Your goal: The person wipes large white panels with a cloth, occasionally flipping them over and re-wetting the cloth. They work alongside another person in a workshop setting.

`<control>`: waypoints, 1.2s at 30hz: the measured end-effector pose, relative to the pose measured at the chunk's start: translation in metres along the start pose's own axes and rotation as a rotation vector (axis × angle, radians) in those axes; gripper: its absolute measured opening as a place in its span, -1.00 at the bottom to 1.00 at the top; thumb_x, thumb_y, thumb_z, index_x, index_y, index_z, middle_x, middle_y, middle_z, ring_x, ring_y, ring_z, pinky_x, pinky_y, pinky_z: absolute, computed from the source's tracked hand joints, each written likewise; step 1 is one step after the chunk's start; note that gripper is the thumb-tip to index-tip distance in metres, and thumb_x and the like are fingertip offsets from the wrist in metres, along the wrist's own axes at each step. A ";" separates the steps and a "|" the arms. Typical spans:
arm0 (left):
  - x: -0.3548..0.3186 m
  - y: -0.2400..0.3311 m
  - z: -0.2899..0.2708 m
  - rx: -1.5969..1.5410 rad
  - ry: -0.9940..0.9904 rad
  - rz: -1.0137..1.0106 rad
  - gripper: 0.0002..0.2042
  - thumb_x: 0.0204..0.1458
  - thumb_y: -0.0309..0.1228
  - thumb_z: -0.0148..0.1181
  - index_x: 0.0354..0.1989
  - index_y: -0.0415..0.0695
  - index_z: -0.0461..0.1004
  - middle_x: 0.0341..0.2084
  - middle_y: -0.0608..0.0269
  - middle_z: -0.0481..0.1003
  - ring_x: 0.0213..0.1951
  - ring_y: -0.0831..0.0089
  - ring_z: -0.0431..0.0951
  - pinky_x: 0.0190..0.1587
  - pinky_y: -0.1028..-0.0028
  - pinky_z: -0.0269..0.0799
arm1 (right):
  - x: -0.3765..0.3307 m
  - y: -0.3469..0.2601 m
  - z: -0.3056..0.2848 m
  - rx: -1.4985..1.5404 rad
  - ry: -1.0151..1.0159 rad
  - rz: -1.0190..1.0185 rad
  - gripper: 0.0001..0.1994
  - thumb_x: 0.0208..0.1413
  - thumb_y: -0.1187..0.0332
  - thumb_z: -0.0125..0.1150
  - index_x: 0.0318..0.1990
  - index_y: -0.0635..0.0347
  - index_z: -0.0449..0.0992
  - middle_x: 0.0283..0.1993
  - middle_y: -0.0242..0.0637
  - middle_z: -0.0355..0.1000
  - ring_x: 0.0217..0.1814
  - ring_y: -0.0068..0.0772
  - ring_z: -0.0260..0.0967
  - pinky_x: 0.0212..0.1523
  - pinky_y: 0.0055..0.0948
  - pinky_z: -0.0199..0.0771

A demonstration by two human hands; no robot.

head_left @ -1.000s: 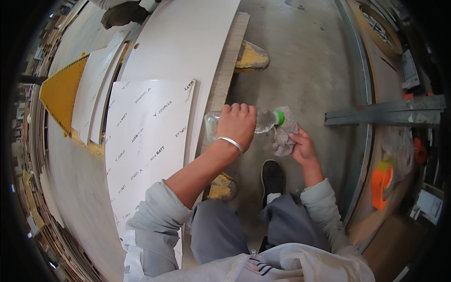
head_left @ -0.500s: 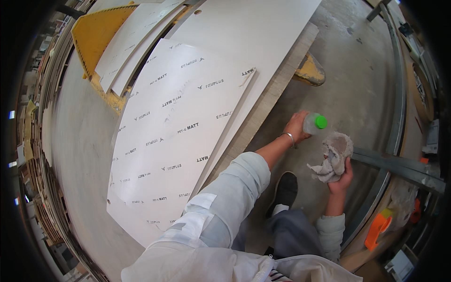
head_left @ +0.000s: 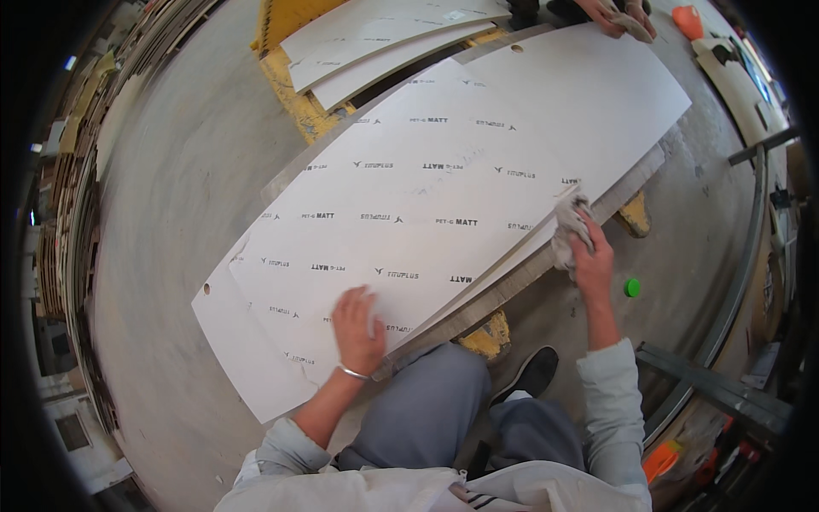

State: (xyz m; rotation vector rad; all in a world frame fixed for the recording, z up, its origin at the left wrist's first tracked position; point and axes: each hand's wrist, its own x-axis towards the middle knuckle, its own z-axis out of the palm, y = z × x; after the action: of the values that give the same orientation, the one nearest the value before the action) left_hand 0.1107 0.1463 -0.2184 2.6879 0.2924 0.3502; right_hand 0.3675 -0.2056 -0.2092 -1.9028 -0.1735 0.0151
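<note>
Fingers [head_left: 580, 246] of the right hand [head_left: 597, 266]: closed on a crumpled, grey-white cloth [head_left: 566, 230]. Fingers of the left hand [head_left: 360, 334]: uncurled and holding nothing, over the near end of the printed panel; contact cannot be told.

Grey concrete floor [head_left: 171, 222], beneath everything.

Large plain white flat panel [head_left: 597, 102], one round hole near its far edge, another at its near left corner.

White flat panel printed in black [head_left: 478, 247], lying on the plain one; cloth at its right edge, close to the far right corner.

Two narrower white panels [head_left: 401, 38], past the plain panel's left edge.

Yellow, worn metal fork end [head_left: 486, 335], under the right edge.

Another person's hands [head_left: 607, 15], at the plain panel's far edge.

Round bright-green cap [head_left: 632, 288], right of the panels.

Silver-coloured bracelet [head_left: 353, 373], left wrist.
</note>
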 end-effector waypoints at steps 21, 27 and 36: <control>-0.056 -0.118 -0.028 0.254 -0.004 -0.301 -0.30 0.05 -0.36 0.04 0.40 -0.40 0.13 0.46 -0.30 0.05 0.50 -0.22 -0.03 0.51 -0.14 -0.19 | 0.087 -0.026 0.222 -0.880 -0.206 -0.416 -0.54 0.05 0.48 0.13 0.13 -0.08 0.64 0.27 -0.07 0.42 0.21 0.02 0.40 0.22 -0.08 0.41; -0.058 -0.118 -0.030 0.255 -0.024 -0.312 -0.29 0.03 -0.35 0.05 0.40 -0.40 0.13 0.46 -0.31 0.05 0.51 -0.21 -0.04 0.52 -0.14 -0.20 | 0.086 -0.010 0.199 -0.921 -0.153 -0.581 -0.53 0.01 0.51 0.12 0.10 -0.02 0.64 0.10 -0.09 0.44 0.01 -0.01 0.37 0.00 -0.06 0.43; -0.060 -0.119 -0.033 0.281 -0.024 -0.303 -0.30 0.03 -0.36 0.03 0.39 -0.42 0.13 0.47 -0.30 0.02 0.51 -0.21 -0.06 0.53 -0.13 -0.22 | 0.060 0.004 0.192 -0.873 -0.197 -0.720 -0.45 -0.08 0.54 0.16 0.16 -0.02 0.62 0.16 -0.11 0.40 0.07 0.06 0.34 0.07 -0.03 0.42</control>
State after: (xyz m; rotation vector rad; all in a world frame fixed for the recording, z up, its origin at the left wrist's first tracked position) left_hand 0.0271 0.2496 -0.2520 2.8544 0.7835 0.1966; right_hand 0.4084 -0.0193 -0.2723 -2.5801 -1.1400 -0.4209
